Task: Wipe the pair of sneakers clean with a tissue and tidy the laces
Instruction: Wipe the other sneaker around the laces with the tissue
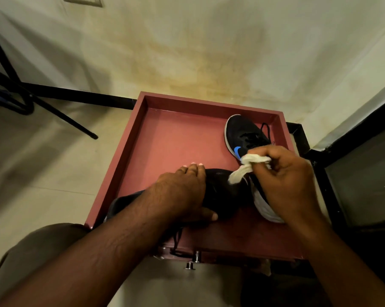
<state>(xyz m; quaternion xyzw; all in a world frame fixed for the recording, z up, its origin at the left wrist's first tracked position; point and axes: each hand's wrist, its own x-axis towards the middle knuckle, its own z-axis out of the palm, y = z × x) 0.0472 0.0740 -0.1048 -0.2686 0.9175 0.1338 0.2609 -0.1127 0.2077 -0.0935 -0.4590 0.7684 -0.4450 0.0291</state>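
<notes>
Two black sneakers lie in a pink wooden tray (pixel 165 138). The near sneaker (pixel 227 193) rests on its side across the tray's front, its white sole turned right. My left hand (pixel 185 191) grips its upper, fingers curled over the top and thumb underneath. My right hand (pixel 284 180) pinches a crumpled white tissue (pixel 247 168) whose loose end touches that sneaker's toe area. The far sneaker (pixel 244 136), with a blue logo and loose black laces, stands upright at the tray's back right, partly hidden by my right hand. A black lace (pixel 176 244) hangs over the tray's front edge.
The tray sits on a low stand with metal knobs (pixel 192 261) at its front. Black chair legs (pixel 54 111) cross the tiled floor at left. A stained wall is behind, and a black-framed panel (pixel 353 173) stands at right. My knee (pixel 32 251) is at lower left.
</notes>
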